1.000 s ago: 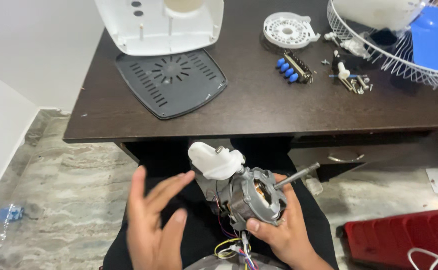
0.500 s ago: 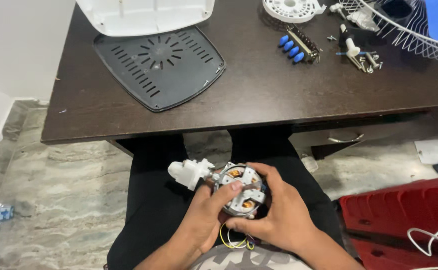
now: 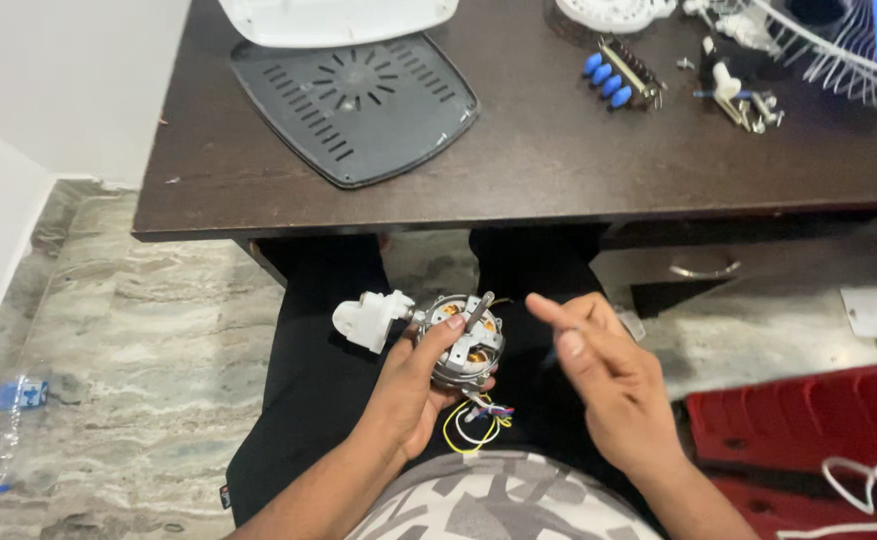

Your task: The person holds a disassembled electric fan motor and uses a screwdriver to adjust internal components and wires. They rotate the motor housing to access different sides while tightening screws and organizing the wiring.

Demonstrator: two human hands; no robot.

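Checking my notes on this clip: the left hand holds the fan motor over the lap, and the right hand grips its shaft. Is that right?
Not quite. The left hand does hold the motor over the lap, but the right hand is off it, open beside it, not gripping the shaft. The head view shows this.

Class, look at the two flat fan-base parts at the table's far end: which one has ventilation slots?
The dark grey base plate, lying nearer the table's front edge, has slots radiating around its centre; the white base cover behind it shows none.
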